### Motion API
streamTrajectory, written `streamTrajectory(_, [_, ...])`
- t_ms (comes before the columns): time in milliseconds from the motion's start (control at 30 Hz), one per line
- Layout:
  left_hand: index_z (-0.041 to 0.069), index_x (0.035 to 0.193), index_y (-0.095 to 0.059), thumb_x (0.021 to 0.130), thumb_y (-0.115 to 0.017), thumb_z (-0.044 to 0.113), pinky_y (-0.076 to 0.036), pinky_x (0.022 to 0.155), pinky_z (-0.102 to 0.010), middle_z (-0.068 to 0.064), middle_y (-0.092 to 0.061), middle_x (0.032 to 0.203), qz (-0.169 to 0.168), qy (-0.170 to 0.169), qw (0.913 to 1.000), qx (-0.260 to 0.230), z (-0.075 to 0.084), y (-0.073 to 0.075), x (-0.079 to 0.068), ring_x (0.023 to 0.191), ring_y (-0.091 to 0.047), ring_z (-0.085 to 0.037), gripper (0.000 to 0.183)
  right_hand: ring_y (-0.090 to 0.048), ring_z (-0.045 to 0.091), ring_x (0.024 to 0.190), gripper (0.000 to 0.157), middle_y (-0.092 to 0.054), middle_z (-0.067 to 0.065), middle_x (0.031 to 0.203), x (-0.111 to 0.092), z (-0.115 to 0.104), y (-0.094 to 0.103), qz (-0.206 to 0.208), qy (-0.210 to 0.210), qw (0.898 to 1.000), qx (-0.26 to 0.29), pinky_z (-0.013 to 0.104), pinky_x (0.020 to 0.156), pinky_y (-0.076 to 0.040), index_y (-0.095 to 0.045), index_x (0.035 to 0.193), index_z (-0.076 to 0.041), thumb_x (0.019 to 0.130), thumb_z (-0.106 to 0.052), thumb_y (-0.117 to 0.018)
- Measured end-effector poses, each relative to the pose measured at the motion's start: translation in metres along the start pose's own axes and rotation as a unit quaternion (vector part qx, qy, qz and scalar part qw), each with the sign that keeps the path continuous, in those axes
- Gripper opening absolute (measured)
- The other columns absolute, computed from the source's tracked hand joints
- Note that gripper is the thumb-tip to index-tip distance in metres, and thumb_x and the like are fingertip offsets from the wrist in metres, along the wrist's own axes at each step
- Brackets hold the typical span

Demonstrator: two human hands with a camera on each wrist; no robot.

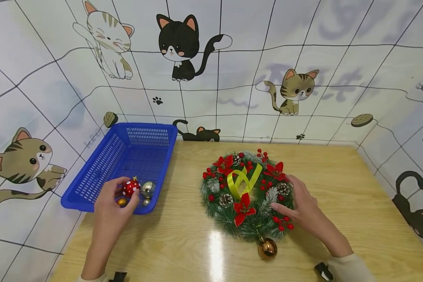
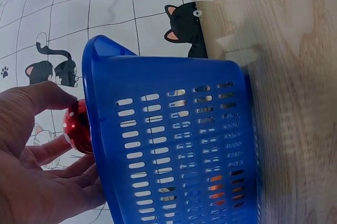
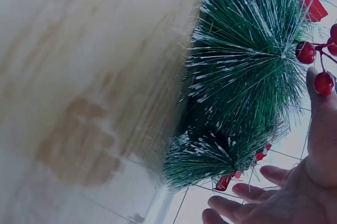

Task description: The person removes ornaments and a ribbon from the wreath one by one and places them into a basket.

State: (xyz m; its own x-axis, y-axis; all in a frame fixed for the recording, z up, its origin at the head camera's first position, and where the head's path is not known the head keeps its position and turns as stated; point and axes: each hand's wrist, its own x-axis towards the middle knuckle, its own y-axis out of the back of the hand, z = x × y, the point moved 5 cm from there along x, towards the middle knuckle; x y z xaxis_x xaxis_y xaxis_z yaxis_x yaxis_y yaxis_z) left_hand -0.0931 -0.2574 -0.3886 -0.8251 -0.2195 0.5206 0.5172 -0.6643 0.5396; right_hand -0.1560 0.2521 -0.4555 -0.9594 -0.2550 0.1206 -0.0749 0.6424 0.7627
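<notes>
One bauble (image 1: 129,189) — in left grip (image 1: 113,205)

The red bauble (image 1: 129,189) has a smooth, glossy shell, its white dots crisp against the shine. Silver and copper baubles (image 1: 268,249) look metallic, polished almost like mirrors. Smooth, faintly shiny plastic makes up the slotted blue basket (image 1: 149,135). The wreath (image 1: 229,225) bristles with rough, plastic-looking needles, some frosted a dull white (prickly, I'd say from here). Its red flowers (image 1: 244,210) seem to be cloth; the berries (image 1: 290,226) gleam, the pinecones (image 1: 226,200) look rough and woody, and the yellow ribbon (image 1: 255,173) is satiny. The wood-grained surface (image 1: 183,235) carries a smooth, glossy finish; the sleeve (image 1: 350,268) is matt cloth.
</notes>
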Motion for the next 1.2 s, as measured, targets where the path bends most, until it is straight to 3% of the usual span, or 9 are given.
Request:
streamTrajectory(233, [-0.003, 0.127, -0.069, 0.090, -0.085, 0.003, -0.041, 0.078, -0.001, -0.022, -0.070, 0.116, -0.015, 0.011, 0.9997, 0.019, -0.003, 0.002, 0.005, 0.097, -0.072, -0.040, 0.040, -0.020, 0.060, 0.156, 0.109, -0.012, 0.030, 0.176, 0.006, 0.001, -0.003, -0.013, 0.029, 0.999, 0.020, 0.093, 0.100, -0.023, -0.018, 0.172, -0.001, 0.095, -0.037, -0.087])
streamTrajectory(500, [-0.004, 0.127, -0.069, 0.091, -0.085, 0.002, -0.039, 0.079, 0.000, -0.022, -0.070, 0.116, -0.030, 0.036, 0.9984, 0.033, -0.007, 0.001, 0.001, 0.098, -0.073, -0.039, 0.040, -0.023, 0.062, 0.153, 0.115, -0.013, 0.028, 0.176, 0.013, 0.008, -0.008, -0.047, 0.035, 0.998, 0.013, 0.093, 0.099, -0.023, -0.020, 0.174, -0.009, 0.090, -0.042, -0.091])
streamTrajectory(700, [-0.003, 0.127, -0.069, 0.092, -0.084, 0.004, -0.039, 0.079, 0.000, -0.022, -0.070, 0.117, -0.030, 0.030, 0.9986, 0.033, -0.009, -0.001, 0.002, 0.099, -0.073, -0.039, 0.039, -0.028, 0.064, 0.150, 0.112, -0.016, 0.029, 0.174, 0.015, 0.011, -0.010, -0.065, 0.043, 0.997, -0.014, 0.093, 0.098, -0.025, -0.025, 0.172, -0.012, 0.089, -0.047, -0.091])
streamTrajectory(933, [-0.002, 0.127, -0.069, 0.092, -0.085, 0.006, -0.036, 0.080, 0.001, -0.023, -0.071, 0.119, -0.035, 0.048, 0.9971, 0.048, -0.012, -0.002, 0.002, 0.104, -0.072, -0.040, 0.040, -0.032, 0.065, 0.146, 0.109, -0.023, 0.033, 0.169, 0.017, 0.007, -0.010, -0.066, 0.074, 0.994, -0.050, 0.090, 0.099, -0.030, -0.033, 0.169, -0.010, 0.086, -0.050, -0.092])
streamTrajectory(1200, [-0.002, 0.127, -0.070, 0.092, -0.086, 0.008, -0.041, 0.074, -0.002, -0.021, -0.072, 0.117, -0.046, 0.057, 0.9962, 0.047, -0.017, -0.005, 0.002, 0.101, -0.072, -0.037, 0.039, -0.038, 0.066, 0.141, 0.101, -0.030, 0.036, 0.163, 0.015, 0.005, -0.013, -0.067, 0.051, 0.991, -0.106, 0.087, 0.101, -0.033, -0.043, 0.161, -0.009, 0.086, -0.058, -0.090])
